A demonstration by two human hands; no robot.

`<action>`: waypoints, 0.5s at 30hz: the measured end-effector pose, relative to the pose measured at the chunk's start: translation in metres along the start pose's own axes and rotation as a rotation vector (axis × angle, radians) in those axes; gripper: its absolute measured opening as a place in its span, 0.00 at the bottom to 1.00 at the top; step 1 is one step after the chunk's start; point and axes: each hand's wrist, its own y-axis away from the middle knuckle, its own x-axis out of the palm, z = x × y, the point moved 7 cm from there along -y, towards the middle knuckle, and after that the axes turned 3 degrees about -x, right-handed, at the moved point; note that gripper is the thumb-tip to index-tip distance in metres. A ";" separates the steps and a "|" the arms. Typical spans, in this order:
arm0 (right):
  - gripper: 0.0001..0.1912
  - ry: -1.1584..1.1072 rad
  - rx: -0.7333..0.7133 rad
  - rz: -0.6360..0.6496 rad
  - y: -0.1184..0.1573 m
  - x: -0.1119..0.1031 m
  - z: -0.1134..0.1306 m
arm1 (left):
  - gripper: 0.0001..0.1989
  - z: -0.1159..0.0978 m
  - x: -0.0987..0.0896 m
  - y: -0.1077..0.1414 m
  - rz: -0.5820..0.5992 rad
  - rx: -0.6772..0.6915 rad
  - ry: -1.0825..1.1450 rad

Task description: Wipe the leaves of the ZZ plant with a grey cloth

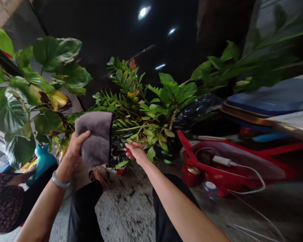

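My left hand (77,143) grips a folded grey cloth (97,137), thumb on its near face and the fingers hidden behind. Above the wrist sits a pale bangle (60,180). My right hand (135,151) reaches in at the lower leaves of a green potted plant (141,124), fingers curled in; whether a leaf or stem is between them cannot be made out. Some of this plant's leaves are yellow or brown. Left of the cloth, a large-leaved plant (49,84) carries a yellow, browned leaf.
At right, a red container (217,181) holds a white charger (221,161) with a cable trailing to the floor. Blue stacked items (270,97) lie above it. A person in a patterned garment (5,201) is at far left beside a teal vessel (42,161). Debris dots the floor (127,208).
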 end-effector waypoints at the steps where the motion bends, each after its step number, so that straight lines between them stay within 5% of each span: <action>1: 0.08 0.006 0.009 0.001 0.000 0.002 -0.001 | 0.28 -0.002 -0.004 -0.008 -0.047 0.024 0.040; 5: 0.07 0.011 0.027 0.017 -0.001 0.009 -0.003 | 0.29 0.057 -0.010 -0.006 -0.073 -0.153 0.005; 9: 0.09 0.004 0.023 0.036 -0.004 0.003 -0.007 | 0.25 0.117 -0.005 0.045 0.158 -0.385 -0.157; 12: 0.11 -0.019 -0.009 0.054 -0.006 -0.003 -0.008 | 0.23 0.096 -0.005 0.058 0.247 -0.353 -0.145; 15: 0.09 -0.013 -0.024 0.030 -0.008 -0.005 -0.009 | 0.24 0.044 -0.014 0.031 0.117 -0.159 -0.049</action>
